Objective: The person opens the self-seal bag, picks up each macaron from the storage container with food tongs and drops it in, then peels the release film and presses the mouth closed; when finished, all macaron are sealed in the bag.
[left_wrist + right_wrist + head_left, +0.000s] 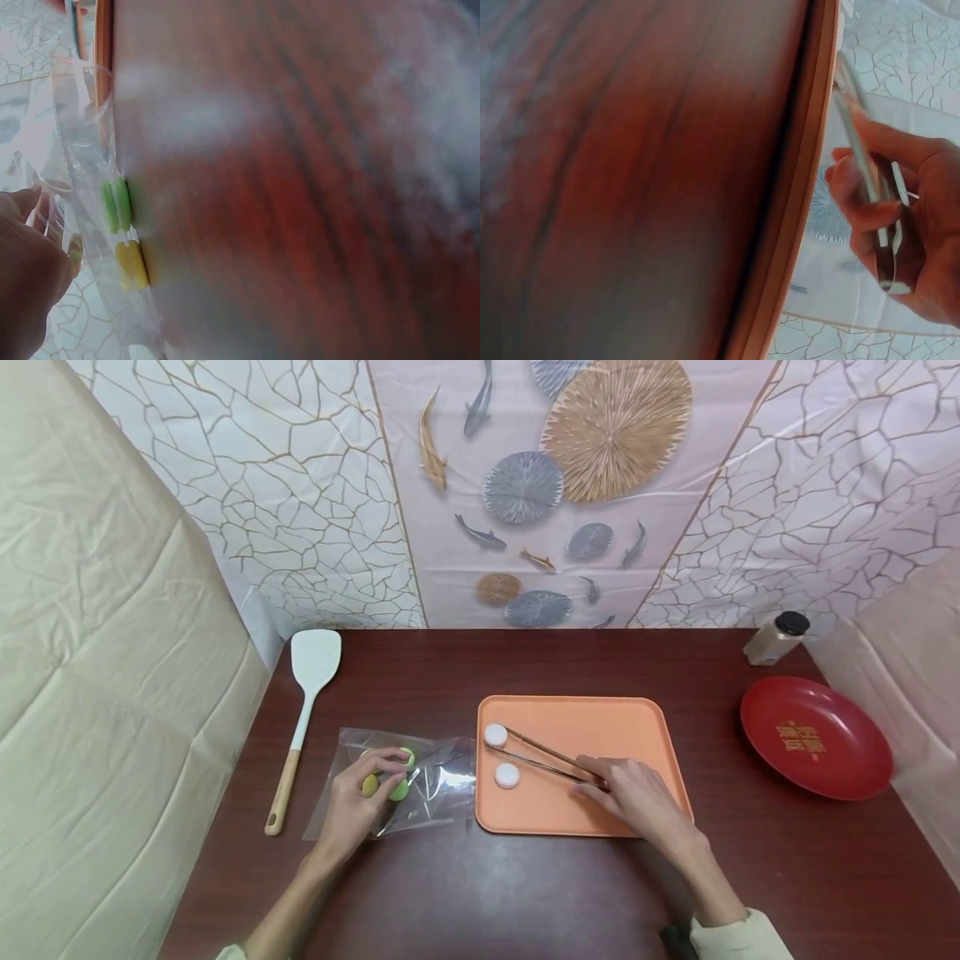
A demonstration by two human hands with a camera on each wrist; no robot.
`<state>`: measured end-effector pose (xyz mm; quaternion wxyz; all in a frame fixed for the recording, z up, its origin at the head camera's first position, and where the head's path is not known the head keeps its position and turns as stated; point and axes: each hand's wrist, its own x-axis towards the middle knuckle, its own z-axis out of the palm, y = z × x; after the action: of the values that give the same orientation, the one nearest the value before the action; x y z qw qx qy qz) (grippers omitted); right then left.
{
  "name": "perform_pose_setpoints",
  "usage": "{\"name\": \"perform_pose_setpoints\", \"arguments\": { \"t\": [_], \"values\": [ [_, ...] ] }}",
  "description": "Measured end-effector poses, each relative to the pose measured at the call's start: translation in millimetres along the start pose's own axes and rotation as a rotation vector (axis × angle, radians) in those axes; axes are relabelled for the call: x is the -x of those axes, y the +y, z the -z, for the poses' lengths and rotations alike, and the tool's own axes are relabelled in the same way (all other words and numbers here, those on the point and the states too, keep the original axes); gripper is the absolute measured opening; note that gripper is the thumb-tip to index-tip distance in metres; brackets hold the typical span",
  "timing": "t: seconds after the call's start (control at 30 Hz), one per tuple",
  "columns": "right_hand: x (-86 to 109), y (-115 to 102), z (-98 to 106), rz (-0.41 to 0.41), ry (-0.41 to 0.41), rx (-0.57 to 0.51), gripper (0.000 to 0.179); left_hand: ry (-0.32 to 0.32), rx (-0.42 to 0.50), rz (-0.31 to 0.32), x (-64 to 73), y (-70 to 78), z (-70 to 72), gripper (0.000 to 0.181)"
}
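My right hand (637, 789) grips metal tongs (542, 766), whose tips lie on either side of a white macaron (496, 735) at the left of an orange tray (630, 718). A second white macaron (507, 775) sits just nearer on that tray. Over a clear plastic bag (446, 785) is my left hand (358, 797), thumb and fingers bent; in the left wrist view they pinch the film. Inside the bag lie green macarons (116, 205) and a yellow macaron (132, 265), partly hidden by the hand in the head view.
A white spatula (316, 660) with a wooden handle lies left of the bag. On the right are a red plate (847, 743) and a jar with a black lid (772, 642). A patterned cloth (315, 510) hangs behind the dark wooden table (480, 893).
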<state>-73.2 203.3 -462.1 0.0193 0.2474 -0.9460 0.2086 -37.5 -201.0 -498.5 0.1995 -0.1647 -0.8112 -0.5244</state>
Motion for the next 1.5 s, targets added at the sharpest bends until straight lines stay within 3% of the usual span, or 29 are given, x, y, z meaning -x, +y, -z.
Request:
{"name": "perform_pose_setpoints", "arguments": {
  "t": [0.27,0.43,0.57,0.73,0.83,0.97,1.07,1.3,1.5],
  "values": [
    [2.3,-9,13,0.058,-0.07,-0.128,0.024,-0.002,-0.011,0.001,-0.4,1.4,1.1,0.019],
    [-2.2,-22,13,0.136,-0.14,-0.124,0.022,0.014,-0.022,-0.008,0.5,2.0,4.1,0.02],
    [-8.6,-37,5,0.163,-0.145,-0.093,0.015,0.015,-0.025,-0.015,0.4,2.2,5.3,0.022],
    [-19.3,-58,-11,0.177,-0.101,-0.055,0.019,0.011,-0.025,-0.014,-0.5,1.8,4.1,0.023],
    [-25.3,-65,-24,0.184,-0.03,-0.058,0.02,0.008,-0.028,-0.005,-1.3,1.8,2.9,0.023],
    [-29.3,-57,-53,0.199,0.082,-0.034,0.024,0.003,-0.046,0.016,-3.0,2.3,0.6,0.022],
    [-29.8,-53,-67,0.188,0.112,-0.001,0.027,-0.003,-0.052,0.04,-4.6,3.1,-1.1,0.02],
    [-29.1,-79,-42,0.095,0.023,-0.006,0.022,-0.001,-0.067,0.067,-6.3,3.8,-2.5,0.015],
    [-22.8,-67,-36,0.14,0.027,-0.069,0.021,0.005,-0.085,0.068,-5.6,4.2,-3.1,0.017]
  ]
}}
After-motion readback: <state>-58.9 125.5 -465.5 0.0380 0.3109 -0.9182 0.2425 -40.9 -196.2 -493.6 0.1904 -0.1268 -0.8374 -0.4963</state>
